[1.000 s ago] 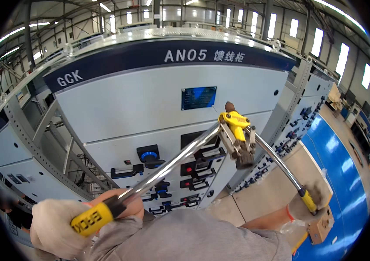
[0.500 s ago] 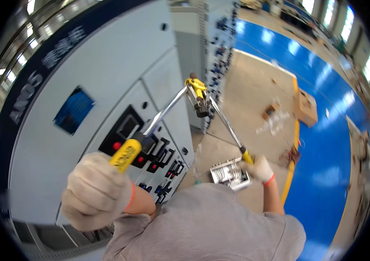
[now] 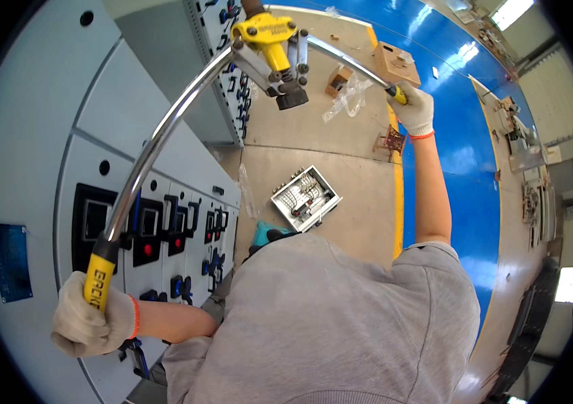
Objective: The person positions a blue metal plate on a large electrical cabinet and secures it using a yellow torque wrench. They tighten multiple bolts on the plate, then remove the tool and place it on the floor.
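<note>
Both my hands wear pale knitted gloves with orange cuffs and grip a long-armed hand riveter. Its yellow head (image 3: 267,32) is at the top of the view, with metal links, a spring and a black knob below it. My left hand (image 3: 87,320), at lower left, is closed around the yellow grip of one chrome arm, close to the grey cabinet (image 3: 94,101). Out to the right, my right hand (image 3: 413,111) is closed on the other arm's grip. The two arms stand spread wide apart. What the far tip of the head touches, if anything, lies beyond the top edge.
The cabinet front carries black handles and red buttons. An open white metal box of wired parts (image 3: 306,200) sits on the floor in front of me. Farther right are a cardboard box (image 3: 396,65), clear plastic wrap (image 3: 348,99) and a yellow line (image 3: 398,202) beside blue flooring.
My view has shifted, and the riveter's head appears higher and larger. My right hand has moved up and outward with its arm; my left hand is lower. The arms are farther apart.
</note>
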### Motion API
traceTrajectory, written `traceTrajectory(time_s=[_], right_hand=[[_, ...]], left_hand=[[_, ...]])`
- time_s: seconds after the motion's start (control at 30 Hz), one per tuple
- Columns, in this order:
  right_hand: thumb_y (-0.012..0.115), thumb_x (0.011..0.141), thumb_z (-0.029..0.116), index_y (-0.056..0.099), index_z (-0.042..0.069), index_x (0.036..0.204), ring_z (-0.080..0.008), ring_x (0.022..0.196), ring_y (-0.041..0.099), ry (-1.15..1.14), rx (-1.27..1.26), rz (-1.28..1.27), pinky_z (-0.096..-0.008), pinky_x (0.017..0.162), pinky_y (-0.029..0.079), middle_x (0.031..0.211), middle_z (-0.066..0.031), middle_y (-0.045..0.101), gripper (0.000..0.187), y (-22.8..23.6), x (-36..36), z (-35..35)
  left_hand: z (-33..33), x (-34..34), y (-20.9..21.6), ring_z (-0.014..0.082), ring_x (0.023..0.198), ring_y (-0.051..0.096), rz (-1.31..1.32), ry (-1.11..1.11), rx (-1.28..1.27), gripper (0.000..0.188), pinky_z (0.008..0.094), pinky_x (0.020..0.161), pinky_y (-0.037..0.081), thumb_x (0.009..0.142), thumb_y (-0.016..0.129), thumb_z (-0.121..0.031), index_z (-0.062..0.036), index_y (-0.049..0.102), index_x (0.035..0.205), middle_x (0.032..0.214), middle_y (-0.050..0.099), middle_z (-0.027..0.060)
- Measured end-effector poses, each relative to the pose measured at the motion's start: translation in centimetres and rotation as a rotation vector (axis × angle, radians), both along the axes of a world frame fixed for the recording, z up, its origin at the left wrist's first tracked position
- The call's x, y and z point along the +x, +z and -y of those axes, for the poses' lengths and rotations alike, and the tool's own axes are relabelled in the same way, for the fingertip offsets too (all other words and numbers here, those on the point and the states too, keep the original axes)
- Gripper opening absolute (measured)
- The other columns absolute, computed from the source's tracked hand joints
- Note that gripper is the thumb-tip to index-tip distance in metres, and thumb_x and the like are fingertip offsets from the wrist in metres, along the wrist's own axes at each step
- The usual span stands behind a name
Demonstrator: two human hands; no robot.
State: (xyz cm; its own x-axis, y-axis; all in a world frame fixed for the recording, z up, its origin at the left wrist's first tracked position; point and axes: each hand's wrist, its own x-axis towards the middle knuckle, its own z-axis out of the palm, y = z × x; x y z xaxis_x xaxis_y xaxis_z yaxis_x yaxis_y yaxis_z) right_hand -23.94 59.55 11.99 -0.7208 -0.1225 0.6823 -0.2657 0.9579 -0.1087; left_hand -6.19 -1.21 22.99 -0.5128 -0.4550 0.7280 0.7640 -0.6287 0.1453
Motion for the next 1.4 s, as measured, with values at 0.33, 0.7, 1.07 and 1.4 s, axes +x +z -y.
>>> traceTrajectory(time_s=[0.33,0.7,1.07,1.4], right_hand=[[0.089,0.079,0.010,0.075,0.006,0.095,-0.0203,0.059,0.063,0.071,-0.135,-0.054,-0.0296,0.059,0.051,0.069,-0.0095,0.065,0.022,-4.1,0.7,4.4],[0.092,0.070,0.013,0.074,0.013,0.083,-0.0225,0.059,0.069,-0.108,-0.263,0.024,-0.0315,0.056,0.053,0.067,-0.0068,0.068,0.022,-10.3,5.5,6.5],[0.090,0.065,0.008,0.074,0.011,0.076,-0.0283,0.058,0.065,-0.055,-0.371,0.058,-0.0348,0.056,0.052,0.066,-0.0079,0.067,0.020,-12.8,8.0,10.0],[0.093,0.062,0.014,0.074,0.013,0.077,-0.0263,0.057,0.065,-0.166,-0.380,0.147,-0.0338,0.055,0.051,0.069,-0.0052,0.071,0.023,-16.2,14.0,8.2]], left_hand=[[0.4,5.9,-4.0,0.0112,0.045,0.053,0.173,0.127,-0.258,0.038,0.0222,0.055,0.047,0.094,0.058,-0.012,-0.0151,0.049,0.057,0.054,0.059,0.0001],[-4.5,7.1,-15.4,0.0108,0.081,0.057,1.372,0.699,-1.259,0.029,0.0245,0.067,0.049,0.103,0.060,-0.017,-0.0059,0.057,0.130,0.093,0.056,0.0029],[-10.5,0.8,-21.5,0.0116,0.058,0.024,1.724,-0.739,-0.068,0.050,0.0310,0.052,0.020,0.113,0.050,-0.032,-0.0174,0.028,0.071,0.066,0.022,-0.0036],[-13.2,-1.7,-27.1,0.0071,0.053,0.025,1.758,-0.570,-0.629,0.032,0.0282,0.048,0.019,0.109,0.050,-0.031,-0.0105,0.049,0.083,0.065,0.028,-0.0059]])
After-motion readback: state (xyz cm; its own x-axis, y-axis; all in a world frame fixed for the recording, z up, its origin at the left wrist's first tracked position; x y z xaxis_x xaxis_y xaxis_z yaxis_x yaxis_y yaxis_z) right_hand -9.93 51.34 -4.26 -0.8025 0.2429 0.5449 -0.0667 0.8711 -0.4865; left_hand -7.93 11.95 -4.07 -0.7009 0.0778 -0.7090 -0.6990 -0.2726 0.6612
